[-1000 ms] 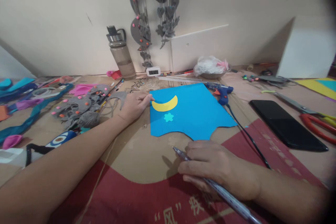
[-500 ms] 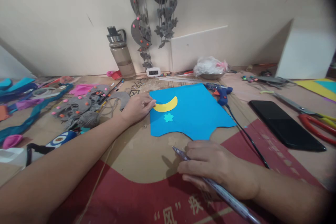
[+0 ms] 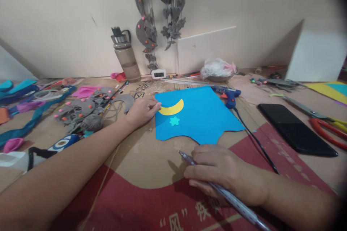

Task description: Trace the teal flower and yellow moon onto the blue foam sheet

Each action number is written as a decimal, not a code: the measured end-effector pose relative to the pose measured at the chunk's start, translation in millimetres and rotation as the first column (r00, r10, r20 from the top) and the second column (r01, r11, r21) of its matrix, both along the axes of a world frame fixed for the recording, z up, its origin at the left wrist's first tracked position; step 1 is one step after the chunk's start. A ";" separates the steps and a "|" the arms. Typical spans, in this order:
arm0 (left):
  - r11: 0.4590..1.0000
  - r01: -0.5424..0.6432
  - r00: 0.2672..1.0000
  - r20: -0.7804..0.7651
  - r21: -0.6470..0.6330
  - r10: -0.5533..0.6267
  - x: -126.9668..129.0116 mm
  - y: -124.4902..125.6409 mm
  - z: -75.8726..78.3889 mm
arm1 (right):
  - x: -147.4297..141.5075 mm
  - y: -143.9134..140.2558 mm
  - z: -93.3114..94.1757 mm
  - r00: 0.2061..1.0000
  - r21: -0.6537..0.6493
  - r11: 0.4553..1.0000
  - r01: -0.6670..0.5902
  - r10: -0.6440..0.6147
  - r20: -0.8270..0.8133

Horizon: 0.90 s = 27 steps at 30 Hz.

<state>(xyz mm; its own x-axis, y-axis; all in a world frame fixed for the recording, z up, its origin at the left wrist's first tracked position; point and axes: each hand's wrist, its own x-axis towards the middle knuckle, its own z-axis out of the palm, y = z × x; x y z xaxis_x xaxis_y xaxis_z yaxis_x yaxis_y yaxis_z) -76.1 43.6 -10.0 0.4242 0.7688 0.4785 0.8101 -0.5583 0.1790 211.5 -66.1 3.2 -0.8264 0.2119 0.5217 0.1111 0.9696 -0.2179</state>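
Note:
A blue sheet [image 3: 200, 112] of paper or foam, with a wavy cut along its lower edge, lies in the middle of the table. On it rest a yellow crescent [image 3: 173, 109] and, below that, a small turquoise flower shape [image 3: 174, 121]. My left hand [image 3: 144, 112] is closed at the sheet's left edge, its thumb at the crescent's left tip; the other fingertips are partly hidden. In my right hand [image 3: 219, 171], closed in front of the sheet, is a pen [image 3: 235, 204], its tip pointing up and left, apart from the sheet.
Behind the sheet lies a blue glue gun [image 3: 231, 97] with its cord trailing right. A black phone [image 3: 295, 130] and red-handled scissors [image 3: 325, 130] are at right. Grey felt pieces [image 3: 84, 110] and yarn lie at left. A water bottle [image 3: 126, 57] stands by the wall.
Almost nothing differs. The whole view has shifted very slightly; both hands, the pen and the cut shapes keep their places.

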 end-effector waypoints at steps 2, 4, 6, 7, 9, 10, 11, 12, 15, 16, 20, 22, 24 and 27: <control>1.000 -0.003 1.000 0.007 0.002 0.003 0.0 0.4 -0.4 | 0.4 0.0 0.1 1.000 -0.008 1.000 -0.003 0.003 0.008; 1.000 -0.005 1.000 0.010 0.003 0.005 -0.1 0.9 -0.9 | 0.5 0.2 0.3 1.000 -0.016 1.000 -0.002 0.002 0.017; 1.000 -0.006 1.000 0.011 0.001 0.006 -0.1 1.3 -1.2 | 0.2 0.5 0.4 1.000 -0.017 1.000 0.006 -0.005 0.022; 1.000 -0.005 1.000 0.013 0.000 0.005 -0.1 1.3 -1.2 | 0.0 0.6 0.4 1.000 -0.014 1.000 0.009 -0.008 0.022; 1.000 -0.002 1.000 0.022 -0.002 0.002 0.5 0.8 -0.9 | -0.6 0.6 0.4 1.000 -0.008 1.000 0.011 -0.011 0.018; 1.000 0.000 1.000 0.030 -0.003 0.000 1.0 0.3 -0.5 | -0.8 0.5 0.4 1.000 -0.008 1.000 0.010 -0.010 0.016; 1.000 0.001 0.999 0.042 -0.001 -0.001 1.6 -0.4 0.1 | -1.0 0.4 0.4 1.000 -0.007 1.000 0.009 -0.009 0.016; 1.000 -0.003 0.998 0.060 0.005 0.002 2.2 -1.1 0.8 | -1.0 0.3 0.5 1.000 -0.007 1.000 0.008 -0.008 0.016; 0.997 -0.056 0.988 0.146 0.045 0.048 2.6 -2.7 3.4 | -0.8 -0.1 1.0 1.000 -0.008 1.000 0.006 -0.006 0.018; 0.994 -0.088 0.980 0.183 0.061 0.075 1.9 -2.6 4.2 | -0.7 -0.1 1.2 1.000 -0.009 1.000 0.008 -0.007 0.019; 0.976 -0.200 0.939 0.303 0.089 0.164 -3.2 0.6 5.5 | -0.6 0.0 1.6 1.000 -0.008 1.000 0.004 -0.004 0.012; 0.974 -0.207 0.932 0.321 0.089 0.169 -4.7 2.0 5.6 | -0.4 0.3 1.3 1.000 -0.008 1.000 -0.004 0.004 0.007; 0.980 -0.180 0.940 0.310 0.090 0.144 -4.1 1.7 5.7 | -0.2 0.7 0.9 1.000 -0.012 1.000 -0.007 0.007 0.012; 0.992 -0.096 0.963 0.259 0.087 0.071 -0.1 -1.7 5.8 | -0.1 0.8 1.2 1.000 -0.015 1.000 -0.004 0.005 0.015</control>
